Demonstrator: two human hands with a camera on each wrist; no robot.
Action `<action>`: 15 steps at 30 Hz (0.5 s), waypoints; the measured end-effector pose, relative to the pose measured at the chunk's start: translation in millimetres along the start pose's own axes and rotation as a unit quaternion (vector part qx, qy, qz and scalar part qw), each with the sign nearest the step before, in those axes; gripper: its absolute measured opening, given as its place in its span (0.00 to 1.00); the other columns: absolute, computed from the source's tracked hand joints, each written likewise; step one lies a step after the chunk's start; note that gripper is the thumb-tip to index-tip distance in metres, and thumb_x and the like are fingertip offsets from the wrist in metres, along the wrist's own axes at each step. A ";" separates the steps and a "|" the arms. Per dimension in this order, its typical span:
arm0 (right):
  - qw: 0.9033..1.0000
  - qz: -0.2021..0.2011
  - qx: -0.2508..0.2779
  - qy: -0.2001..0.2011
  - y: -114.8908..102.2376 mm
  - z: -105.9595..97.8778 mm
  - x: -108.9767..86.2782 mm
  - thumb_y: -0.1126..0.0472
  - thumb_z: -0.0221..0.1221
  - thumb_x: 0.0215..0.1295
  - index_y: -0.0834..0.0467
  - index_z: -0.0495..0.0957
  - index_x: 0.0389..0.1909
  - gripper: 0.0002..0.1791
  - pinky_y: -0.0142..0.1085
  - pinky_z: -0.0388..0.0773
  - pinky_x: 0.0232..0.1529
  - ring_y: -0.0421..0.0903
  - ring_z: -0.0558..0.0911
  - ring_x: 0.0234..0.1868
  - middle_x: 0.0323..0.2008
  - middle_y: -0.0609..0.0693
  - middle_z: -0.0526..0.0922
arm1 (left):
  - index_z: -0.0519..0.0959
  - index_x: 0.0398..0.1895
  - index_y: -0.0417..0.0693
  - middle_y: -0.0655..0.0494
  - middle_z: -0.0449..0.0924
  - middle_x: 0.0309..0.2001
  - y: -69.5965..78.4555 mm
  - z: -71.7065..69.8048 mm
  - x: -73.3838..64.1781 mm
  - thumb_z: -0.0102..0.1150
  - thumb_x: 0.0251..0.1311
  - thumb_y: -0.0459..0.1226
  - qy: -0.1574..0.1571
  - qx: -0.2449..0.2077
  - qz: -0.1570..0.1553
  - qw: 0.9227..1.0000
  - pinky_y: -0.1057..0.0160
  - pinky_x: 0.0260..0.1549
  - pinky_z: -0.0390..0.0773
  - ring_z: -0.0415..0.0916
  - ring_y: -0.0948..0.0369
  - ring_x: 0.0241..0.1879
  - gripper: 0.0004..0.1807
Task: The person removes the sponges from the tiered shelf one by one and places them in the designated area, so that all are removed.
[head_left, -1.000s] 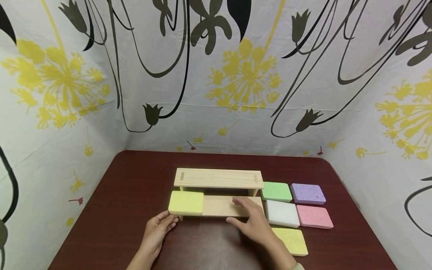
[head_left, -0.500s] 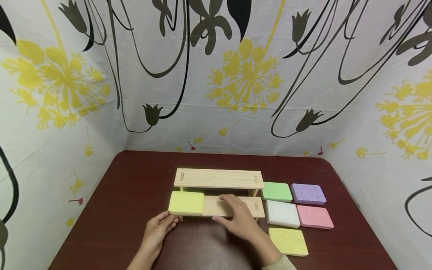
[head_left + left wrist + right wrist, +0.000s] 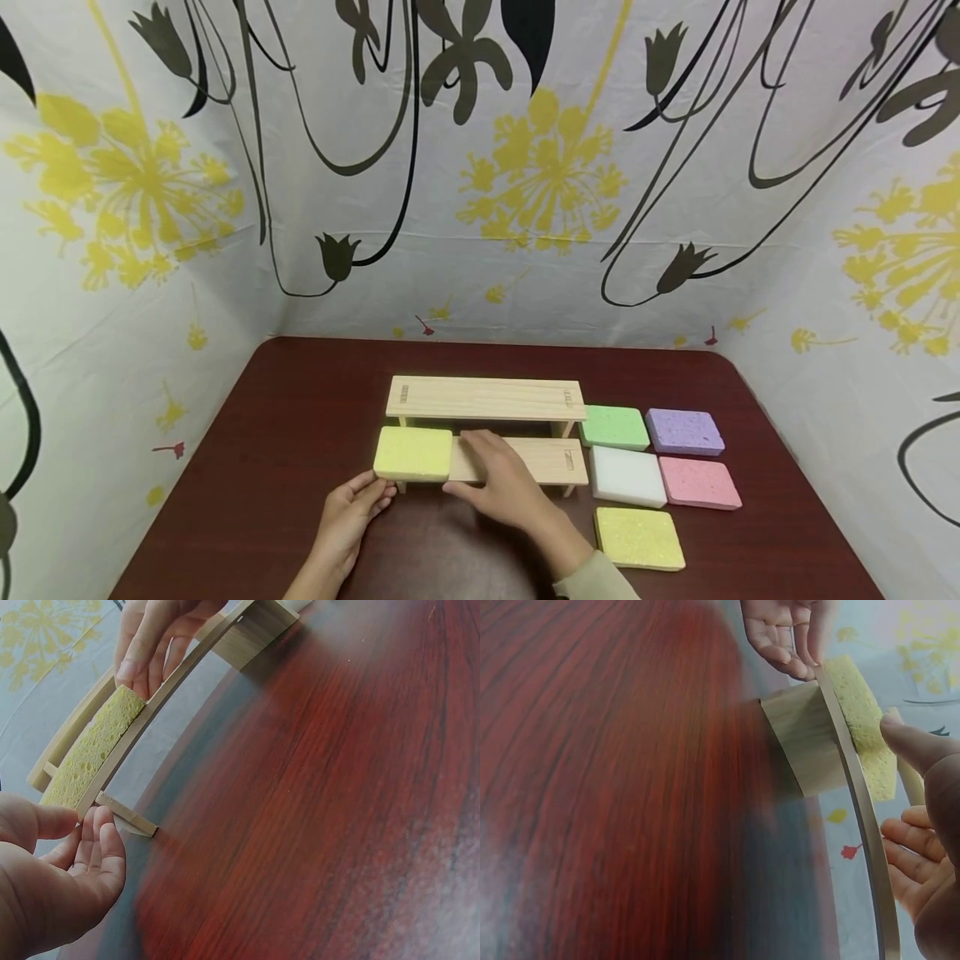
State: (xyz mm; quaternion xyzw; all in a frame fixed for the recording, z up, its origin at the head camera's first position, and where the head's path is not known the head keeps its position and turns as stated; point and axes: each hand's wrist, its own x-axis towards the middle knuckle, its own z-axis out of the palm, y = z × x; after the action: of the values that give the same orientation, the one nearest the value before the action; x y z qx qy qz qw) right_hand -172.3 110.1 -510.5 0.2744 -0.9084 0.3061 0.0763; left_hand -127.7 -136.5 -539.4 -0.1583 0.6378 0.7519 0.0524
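A pale wooden two-tier shelf (image 3: 517,460) stands mid-table, and a yellow sponge (image 3: 413,454) lies flat on the left end of its lower tier. My left hand (image 3: 351,517) pinches that tier's front left corner between thumb and fingers, just below the sponge. In the left wrist view the left hand (image 3: 67,870) is close under the sponge's near end. Over the lower tier, my right hand (image 3: 504,483) has its fingers spread, with the fingertips right at the sponge's right edge. The right wrist view shows the right thumb (image 3: 919,742) extended against the sponge's side.
The shelf's upper tier (image 3: 486,397) sits behind, bare. Right of the shelf lie a green sponge (image 3: 615,427), a purple one (image 3: 686,432), a white block (image 3: 627,476), a pink sponge (image 3: 701,482) and a second yellow sponge (image 3: 640,538). Patterned cloth (image 3: 480,208) walls the dark red table.
My right hand has moved left along the lower tier up to the sponge's right edge, uncovering the second yellow sponge. The left hand keeps its place at the shelf's corner.
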 end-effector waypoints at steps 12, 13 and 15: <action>1.000 0.019 -0.004 -0.024 -10.5 9.1 11.3 0.40 0.73 0.56 0.66 0.69 0.69 0.47 0.52 0.71 0.67 0.57 0.73 0.66 0.65 0.61 0.74 | 0.63 0.65 0.15 0.45 0.84 0.43 1.3 -0.1 -0.7 0.54 0.71 0.27 0.003 -0.006 0.003 1.000 0.70 0.40 0.83 0.81 0.65 0.38 0.26; 1.000 0.020 -0.006 -0.023 -11.4 9.8 12.2 0.40 0.73 0.56 0.66 0.69 0.69 0.48 0.52 0.71 0.67 0.57 0.73 0.66 0.65 0.61 0.74 | 0.63 0.65 0.15 0.45 0.84 0.42 1.2 -0.2 -0.6 0.54 0.71 0.27 0.003 -0.007 0.003 1.000 0.70 0.40 0.83 0.81 0.65 0.38 0.26; 0.999 0.021 -0.011 -0.022 -12.8 11.4 13.8 0.40 0.73 0.55 0.65 0.69 0.69 0.48 0.50 0.72 0.66 0.56 0.74 0.65 0.64 0.60 0.75 | 0.63 0.64 0.15 0.46 0.84 0.42 1.0 -0.2 -0.6 0.54 0.71 0.27 0.003 -0.008 0.002 1.000 0.70 0.40 0.83 0.81 0.65 0.38 0.25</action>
State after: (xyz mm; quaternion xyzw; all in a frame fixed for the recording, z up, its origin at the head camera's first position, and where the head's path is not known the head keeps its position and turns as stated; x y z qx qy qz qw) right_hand -176.5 88.6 -508.8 0.2606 -0.9189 0.2913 0.0529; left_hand -127.4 -136.8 -538.4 -0.1596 0.6321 0.7567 0.0478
